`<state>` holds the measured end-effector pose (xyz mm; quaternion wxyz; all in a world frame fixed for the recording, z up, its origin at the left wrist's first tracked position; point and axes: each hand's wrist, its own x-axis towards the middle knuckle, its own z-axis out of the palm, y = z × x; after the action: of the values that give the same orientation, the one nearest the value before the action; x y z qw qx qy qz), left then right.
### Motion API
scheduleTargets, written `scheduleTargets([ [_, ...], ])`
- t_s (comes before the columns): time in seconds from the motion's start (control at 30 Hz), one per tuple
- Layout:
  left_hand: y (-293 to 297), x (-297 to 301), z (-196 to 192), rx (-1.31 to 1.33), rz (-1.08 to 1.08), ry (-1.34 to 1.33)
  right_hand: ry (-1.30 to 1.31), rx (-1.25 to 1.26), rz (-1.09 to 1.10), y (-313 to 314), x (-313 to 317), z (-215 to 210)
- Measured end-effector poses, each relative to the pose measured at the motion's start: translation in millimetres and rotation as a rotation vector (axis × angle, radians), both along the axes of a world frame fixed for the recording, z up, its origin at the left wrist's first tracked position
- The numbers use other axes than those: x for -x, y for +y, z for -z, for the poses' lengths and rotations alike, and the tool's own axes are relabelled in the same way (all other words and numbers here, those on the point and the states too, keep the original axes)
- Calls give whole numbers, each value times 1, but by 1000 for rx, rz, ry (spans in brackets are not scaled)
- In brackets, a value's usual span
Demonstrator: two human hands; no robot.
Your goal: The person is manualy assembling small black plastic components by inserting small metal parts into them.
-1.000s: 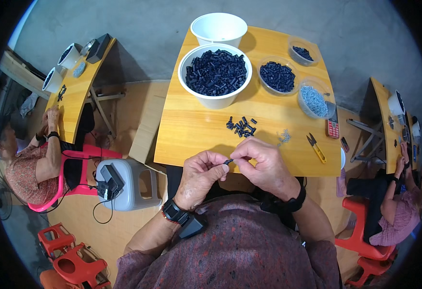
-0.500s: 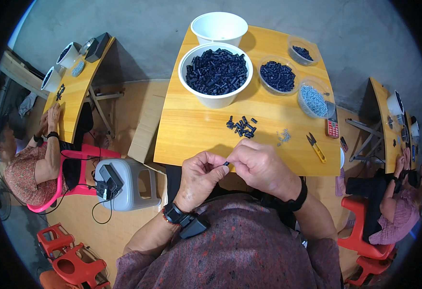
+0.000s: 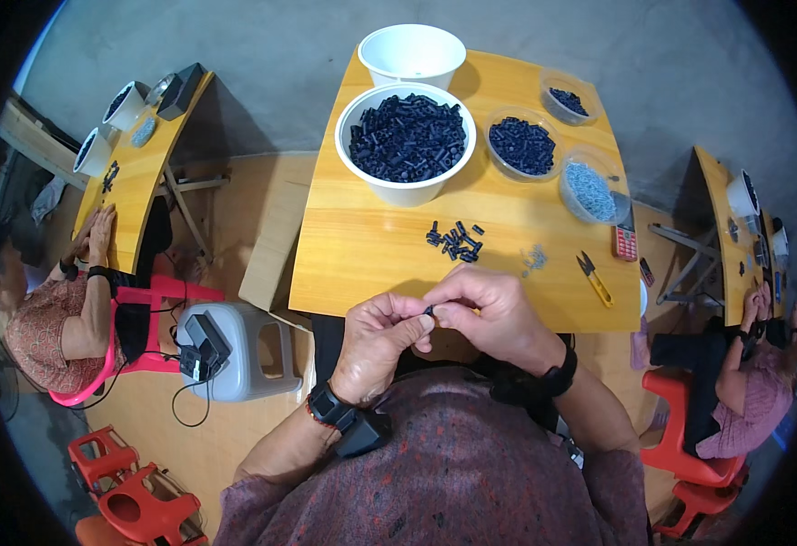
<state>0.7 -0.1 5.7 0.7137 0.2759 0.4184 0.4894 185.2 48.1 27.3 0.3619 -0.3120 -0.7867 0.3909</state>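
Just off the front edge of the wooden table, my two hands meet fingertip to fingertip. A small black plastic piece is pinched between the thumb and fingers of my left hand. My right hand closes its thumb and forefinger on the same piece from the other side; most of it is covered by the fingertips. Beyond my hands lies a loose group of short black tubular pieces. To its right is a small scatter of silvery metal pins or screws.
A white bowl heaped with black pieces stands before another white bowl. Clear tubs hold black pieces and silvery parts. Yellow-handled snips and a red phone lie right. People work at side tables.
My right hand's fingers have shifted slightly around the black piece, and its wrist has turned a little. Left fingers still pinch the piece. The loose parts on the table have not moved.
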Motion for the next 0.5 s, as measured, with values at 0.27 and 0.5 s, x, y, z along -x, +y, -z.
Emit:
scheduleTargets([
  [0.27, 5, 5, 4, 108, 23, -130, 65, 159, 113, -10, 0, 0],
  [0.5, 10, 1, 1, 235, 76, -197, -114, 37, 111, -12, -2, -6],
])
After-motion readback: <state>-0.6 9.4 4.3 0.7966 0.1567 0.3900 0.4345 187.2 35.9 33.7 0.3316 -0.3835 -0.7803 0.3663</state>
